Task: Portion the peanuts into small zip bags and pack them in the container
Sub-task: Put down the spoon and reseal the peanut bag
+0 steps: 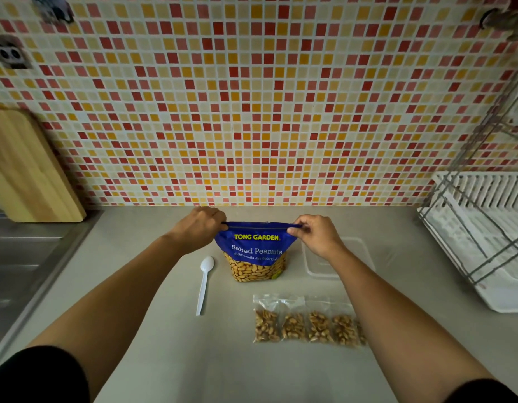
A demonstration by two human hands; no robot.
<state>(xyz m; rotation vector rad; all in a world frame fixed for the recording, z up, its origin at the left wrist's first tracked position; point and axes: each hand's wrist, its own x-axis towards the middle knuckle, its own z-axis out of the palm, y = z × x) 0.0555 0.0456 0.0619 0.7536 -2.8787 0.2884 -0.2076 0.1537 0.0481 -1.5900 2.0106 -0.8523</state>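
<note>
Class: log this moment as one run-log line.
left hand: pinches peanut bag top | right hand: pinches same top | zip bags: filled, on counter | container: right of peanut bag | spoon: on counter

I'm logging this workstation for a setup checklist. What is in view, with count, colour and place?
peanut bag: one, blue, upright mid-counter
spoon: one, white, lying left of the peanut bag
zip bags: at least four, clear, filled with peanuts, in a row in front of the peanut bag; the right forearm covers the row's end
container: one, clear, right of the peanut bag
cutting board: one, pale wood, leaning on the wall, left
sink: one, steel, far left
dish rack: one, white with wire frame, far right
counter: one, grey
left hand: pinches the peanut bag's top left corner
right hand: pinches its top right corner
</note>
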